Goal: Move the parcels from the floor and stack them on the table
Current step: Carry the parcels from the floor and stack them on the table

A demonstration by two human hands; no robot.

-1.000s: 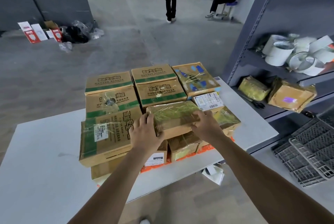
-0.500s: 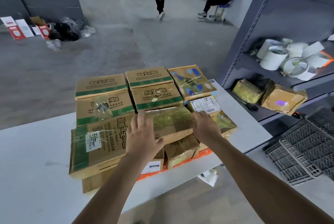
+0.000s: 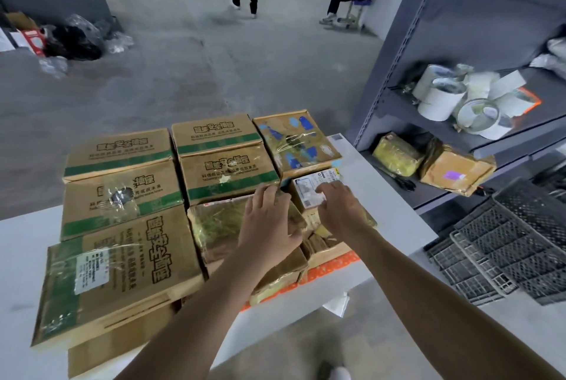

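Grey metal shelf [image 3: 395, 104] holds white tape rolls [image 3: 441, 101]. Left hand [image 3: 269, 226] lies flat on tape-wrapped brown parcel [image 3: 217, 226]; right hand [image 3: 340, 211], fingers relaxed, touches white-labelled parcel [image 3: 307, 192].

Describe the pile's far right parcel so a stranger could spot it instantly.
Find the white table beside the grey shelving. In the back row on it, take the box nearest the shelving. It alone has blue patches under clear tape; its left neighbour carries green bands.

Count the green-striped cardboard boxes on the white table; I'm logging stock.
5 green-striped cardboard boxes: left column back, middle, front; centre column back, front. Others may hide underneath.
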